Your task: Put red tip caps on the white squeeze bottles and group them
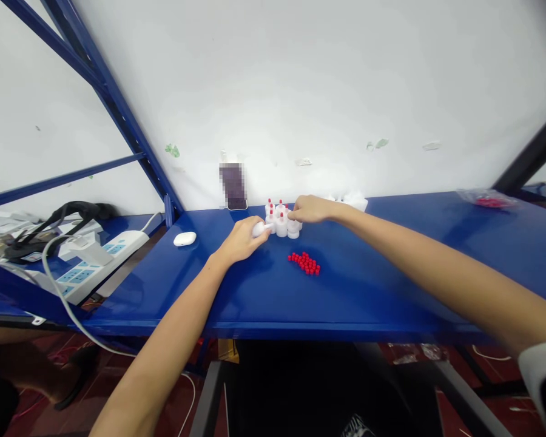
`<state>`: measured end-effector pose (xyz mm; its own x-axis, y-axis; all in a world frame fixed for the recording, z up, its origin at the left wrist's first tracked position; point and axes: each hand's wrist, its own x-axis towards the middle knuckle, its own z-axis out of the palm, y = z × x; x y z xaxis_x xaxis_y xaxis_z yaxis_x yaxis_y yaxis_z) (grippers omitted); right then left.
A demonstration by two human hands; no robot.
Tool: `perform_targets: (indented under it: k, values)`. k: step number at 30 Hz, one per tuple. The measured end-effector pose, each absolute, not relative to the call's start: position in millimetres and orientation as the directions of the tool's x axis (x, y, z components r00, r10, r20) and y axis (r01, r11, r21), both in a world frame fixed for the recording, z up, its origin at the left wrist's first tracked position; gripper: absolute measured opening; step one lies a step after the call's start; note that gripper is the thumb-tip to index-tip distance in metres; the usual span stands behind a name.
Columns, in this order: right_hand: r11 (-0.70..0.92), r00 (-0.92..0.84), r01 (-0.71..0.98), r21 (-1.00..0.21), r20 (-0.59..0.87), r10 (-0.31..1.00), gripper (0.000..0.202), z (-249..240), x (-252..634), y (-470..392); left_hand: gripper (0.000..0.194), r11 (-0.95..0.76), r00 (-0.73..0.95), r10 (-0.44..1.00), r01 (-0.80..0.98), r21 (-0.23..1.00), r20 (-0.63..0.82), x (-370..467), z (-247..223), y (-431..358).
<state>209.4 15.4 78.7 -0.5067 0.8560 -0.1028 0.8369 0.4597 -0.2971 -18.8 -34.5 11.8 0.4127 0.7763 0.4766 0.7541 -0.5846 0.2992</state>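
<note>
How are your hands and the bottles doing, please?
Left hand gripping white bottle, tilted. Right hand at grouped bottles, grip unclear. Loose red caps on table, nearer the person.

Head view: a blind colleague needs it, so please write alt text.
Left hand holds a white bottle beside clustered white bottles, several red-capped; right hand is at their right side. Loose red caps lie on the blue table.

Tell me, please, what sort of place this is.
It looks like a simple workshop: a blue table holds white bottles and loose red caps, and a power strip lies at the left.
</note>
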Motion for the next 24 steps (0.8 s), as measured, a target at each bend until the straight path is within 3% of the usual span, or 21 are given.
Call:
perform_targets:
  k: [9,12,15,19,24]
  values:
    - [0.550,-0.578,0.776,-0.309,0.002,0.816,0.033,74,226,-9,0.039,-0.542,0.440,0.831,0.776,0.322,0.339,-17,15,-40]
    - [0.646,-0.694,0.704,-0.296,-0.092,0.714,0.017,69,240,-28,0.039,-0.551,0.465,0.829,0.776,0.307,0.312,-14,15,-41]
    - [0.688,-0.761,0.644,-0.335,-0.190,0.620,0.022,61,253,-39,0.038,-0.564,0.482,0.821,0.767,0.306,0.307,-10,15,-42]
    - [0.788,-0.834,0.544,-0.289,-0.087,0.544,0.032,51,260,-40,0.039,-0.568,0.489,0.818,0.768,0.294,0.303,-8,14,-43]
    - [0.849,-0.876,0.474,-0.232,-0.029,0.481,0.025,41,259,-35,0.038,-0.564,0.488,0.823,0.766,0.309,0.290,-9,13,-43]
